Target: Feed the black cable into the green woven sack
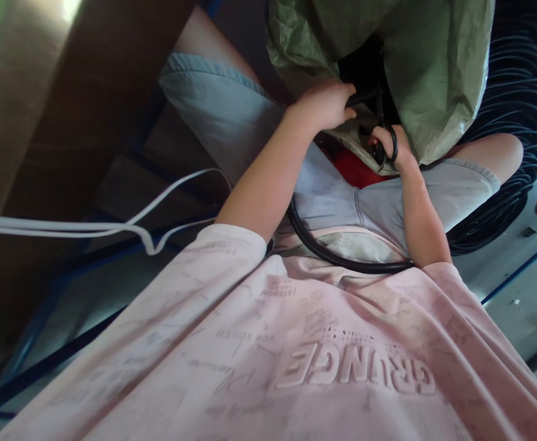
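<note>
My left hand is closed around a black corrugated tube at the mouth of an olive woven sack. In my right hand is a pair of scissors with black handles, my fingers in the loops. The scissor blades point up toward the tube's end, by the sack's dark opening; whether they touch it I cannot tell. A length of black corrugated tube curves across my lap and waist. The sack's inside is mostly in shadow.
A large coil of black tubing lies on the floor at the right. White cords stretch in from the left, near blue metal bars. A brown panel stands at the upper left.
</note>
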Demonstrator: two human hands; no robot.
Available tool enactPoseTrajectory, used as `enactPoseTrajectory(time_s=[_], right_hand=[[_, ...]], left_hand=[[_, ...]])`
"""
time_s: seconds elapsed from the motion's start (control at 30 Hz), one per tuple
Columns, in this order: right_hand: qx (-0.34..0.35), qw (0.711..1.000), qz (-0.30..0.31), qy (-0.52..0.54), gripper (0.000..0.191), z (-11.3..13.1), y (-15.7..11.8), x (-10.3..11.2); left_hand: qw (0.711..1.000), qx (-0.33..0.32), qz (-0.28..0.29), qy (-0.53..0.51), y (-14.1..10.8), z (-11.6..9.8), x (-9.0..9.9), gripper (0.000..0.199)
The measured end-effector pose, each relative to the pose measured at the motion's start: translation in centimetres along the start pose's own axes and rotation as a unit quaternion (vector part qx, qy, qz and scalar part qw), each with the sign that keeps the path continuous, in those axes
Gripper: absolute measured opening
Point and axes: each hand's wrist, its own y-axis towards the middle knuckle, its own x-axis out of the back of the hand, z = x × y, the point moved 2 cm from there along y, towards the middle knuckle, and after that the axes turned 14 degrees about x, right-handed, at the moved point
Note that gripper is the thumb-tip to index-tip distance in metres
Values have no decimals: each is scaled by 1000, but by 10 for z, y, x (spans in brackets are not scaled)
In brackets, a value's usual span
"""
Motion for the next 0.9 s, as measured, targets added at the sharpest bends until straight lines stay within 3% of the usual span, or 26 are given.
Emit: enactPoseTrajectory(time_s=[0.1,0.2,0.3,0.53,0.9], right_hand=[[-27,992,-27,117,35,0,2,-1],[-58,984,-24,166,35,-1,3,1],[-66,987,-16,143,38,-7,3,4],[-22,998,-21,50,50,-25,1,1],[-35,998,-45,-21,48,-20,0,-1]], left_hand=[[998,-26,-39,48,2,-5,6,44],[994,-54,-78,49,9,-7,5,42],[994,-57,-88,4,15,-5,-4,42],[997,-23,-41,-61,22,3,-14,41],[995,-24,-54,-75,31,13,-20,44]])
